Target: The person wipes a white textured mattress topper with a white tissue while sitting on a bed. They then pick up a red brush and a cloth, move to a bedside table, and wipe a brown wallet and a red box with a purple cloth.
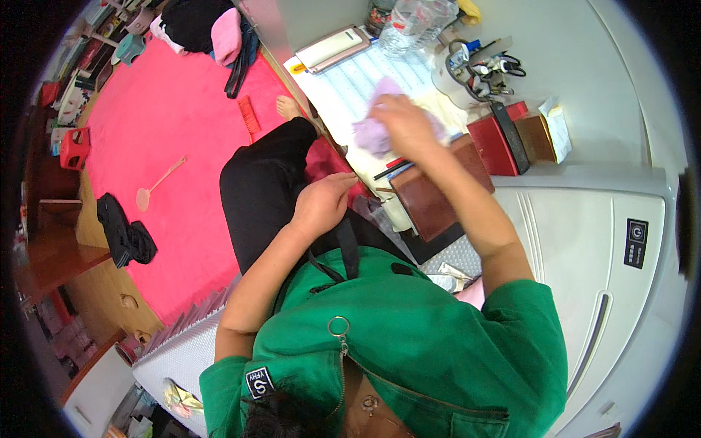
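Note:
My right hand [403,125] presses a crumpled lilac cloth [374,137] against the tabletop, its fingers closed on it. Beneath the cloth lies a pale sheet with a blue grid [343,84]. My left hand [321,206] rests by my lap at the table's near edge, fingers stretched out and holding nothing. A brown leather-like case [434,201] lies under my right forearm, with a black pen [391,169] beside it.
Behind the cloth are a white flat case [334,50], a clear plastic container [409,29] and a holder of pens and scissors [456,84]. A red box [496,142] and white appliance [562,241] stand right. A pink mat [175,117] bears a red comb [249,115], fly swatter [146,197] and clothes.

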`<state>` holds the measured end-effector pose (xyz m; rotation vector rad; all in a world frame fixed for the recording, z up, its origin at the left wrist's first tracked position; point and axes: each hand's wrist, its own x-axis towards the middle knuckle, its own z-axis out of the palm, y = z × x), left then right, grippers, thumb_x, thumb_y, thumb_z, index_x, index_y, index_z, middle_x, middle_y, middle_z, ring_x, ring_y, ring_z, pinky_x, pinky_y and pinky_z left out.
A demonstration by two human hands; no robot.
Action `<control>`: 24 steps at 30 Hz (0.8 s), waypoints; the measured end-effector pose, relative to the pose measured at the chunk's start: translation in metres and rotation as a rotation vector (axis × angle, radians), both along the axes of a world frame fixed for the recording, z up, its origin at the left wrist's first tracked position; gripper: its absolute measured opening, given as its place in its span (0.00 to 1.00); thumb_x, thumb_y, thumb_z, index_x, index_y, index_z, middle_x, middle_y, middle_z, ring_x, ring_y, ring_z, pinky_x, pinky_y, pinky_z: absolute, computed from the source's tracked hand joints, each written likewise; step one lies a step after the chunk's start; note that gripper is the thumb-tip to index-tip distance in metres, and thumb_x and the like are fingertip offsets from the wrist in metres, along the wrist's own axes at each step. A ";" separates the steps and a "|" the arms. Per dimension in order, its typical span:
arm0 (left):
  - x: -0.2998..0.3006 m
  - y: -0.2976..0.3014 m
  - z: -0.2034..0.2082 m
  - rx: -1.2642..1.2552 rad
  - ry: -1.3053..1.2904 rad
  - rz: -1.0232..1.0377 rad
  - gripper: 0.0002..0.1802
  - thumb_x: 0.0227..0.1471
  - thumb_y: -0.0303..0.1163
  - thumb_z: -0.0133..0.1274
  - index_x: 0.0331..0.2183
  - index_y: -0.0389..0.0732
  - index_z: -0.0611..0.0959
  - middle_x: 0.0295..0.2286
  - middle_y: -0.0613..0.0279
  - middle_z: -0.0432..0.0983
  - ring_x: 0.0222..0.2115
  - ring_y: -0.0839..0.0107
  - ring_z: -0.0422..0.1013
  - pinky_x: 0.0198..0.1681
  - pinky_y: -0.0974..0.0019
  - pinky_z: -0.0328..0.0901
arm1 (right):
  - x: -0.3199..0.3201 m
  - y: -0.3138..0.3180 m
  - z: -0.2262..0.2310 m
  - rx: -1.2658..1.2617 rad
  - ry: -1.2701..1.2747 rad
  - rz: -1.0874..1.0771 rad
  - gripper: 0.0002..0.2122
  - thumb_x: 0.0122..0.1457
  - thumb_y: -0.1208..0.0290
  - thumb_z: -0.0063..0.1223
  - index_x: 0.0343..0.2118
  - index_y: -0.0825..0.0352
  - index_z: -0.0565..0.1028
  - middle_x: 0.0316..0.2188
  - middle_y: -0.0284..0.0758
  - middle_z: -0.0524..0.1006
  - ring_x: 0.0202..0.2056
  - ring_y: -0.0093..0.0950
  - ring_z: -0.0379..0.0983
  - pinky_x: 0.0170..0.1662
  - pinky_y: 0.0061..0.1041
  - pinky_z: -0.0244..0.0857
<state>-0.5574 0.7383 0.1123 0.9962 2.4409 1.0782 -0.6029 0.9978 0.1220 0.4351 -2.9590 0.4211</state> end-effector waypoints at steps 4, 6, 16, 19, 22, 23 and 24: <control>0.002 0.020 0.016 0.017 0.022 -0.051 0.16 0.50 0.22 0.52 0.42 0.37 0.84 0.44 0.51 0.80 0.44 0.51 0.77 0.47 0.55 0.72 | 0.001 -0.024 0.025 -0.096 -0.150 0.180 0.19 0.46 0.81 0.53 0.44 0.60 0.79 0.49 0.35 0.75 0.51 0.42 0.70 0.53 0.38 0.66; 0.007 0.032 0.032 0.064 0.053 -0.123 0.17 0.48 0.21 0.53 0.42 0.37 0.84 0.45 0.51 0.80 0.42 0.51 0.77 0.45 0.55 0.72 | 0.015 0.007 0.058 -0.216 -0.108 0.071 0.23 0.42 0.82 0.56 0.46 0.62 0.79 0.50 0.37 0.75 0.51 0.43 0.70 0.55 0.38 0.66; 0.020 0.077 0.028 -0.153 0.094 -0.529 0.22 0.46 0.25 0.52 0.46 0.42 0.82 0.55 0.64 0.73 0.38 0.54 0.78 0.37 0.53 0.73 | 0.174 0.022 0.056 -0.063 -0.116 -0.424 0.28 0.40 0.85 0.56 0.50 0.59 0.79 0.54 0.36 0.73 0.53 0.46 0.67 0.60 0.41 0.62; 0.018 0.073 0.030 -0.159 0.055 -0.515 0.23 0.45 0.24 0.53 0.47 0.45 0.82 0.54 0.66 0.75 0.37 0.54 0.78 0.36 0.53 0.73 | 0.182 0.000 0.041 0.028 -0.001 -0.414 0.31 0.38 0.85 0.56 0.51 0.57 0.79 0.55 0.34 0.72 0.52 0.43 0.66 0.58 0.42 0.60; 0.020 0.074 0.033 -0.092 0.055 -0.481 0.25 0.45 0.23 0.53 0.48 0.45 0.82 0.55 0.68 0.74 0.38 0.56 0.78 0.37 0.54 0.73 | 0.168 0.041 0.048 0.010 0.019 -0.532 0.28 0.43 0.84 0.54 0.51 0.58 0.78 0.53 0.35 0.73 0.49 0.43 0.67 0.50 0.41 0.66; 0.022 0.075 0.035 -0.093 0.055 -0.480 0.25 0.46 0.23 0.52 0.49 0.46 0.81 0.55 0.68 0.74 0.39 0.56 0.78 0.38 0.55 0.73 | 0.171 0.049 0.049 0.008 -0.011 -0.583 0.29 0.41 0.85 0.54 0.51 0.58 0.78 0.54 0.34 0.72 0.49 0.43 0.67 0.51 0.40 0.65; 0.021 0.075 0.035 -0.093 0.057 -0.475 0.26 0.46 0.23 0.52 0.50 0.47 0.81 0.56 0.68 0.73 0.39 0.57 0.78 0.39 0.56 0.74 | 0.171 0.055 0.049 0.006 -0.040 -0.631 0.31 0.40 0.86 0.53 0.52 0.58 0.78 0.54 0.34 0.72 0.50 0.43 0.67 0.53 0.39 0.65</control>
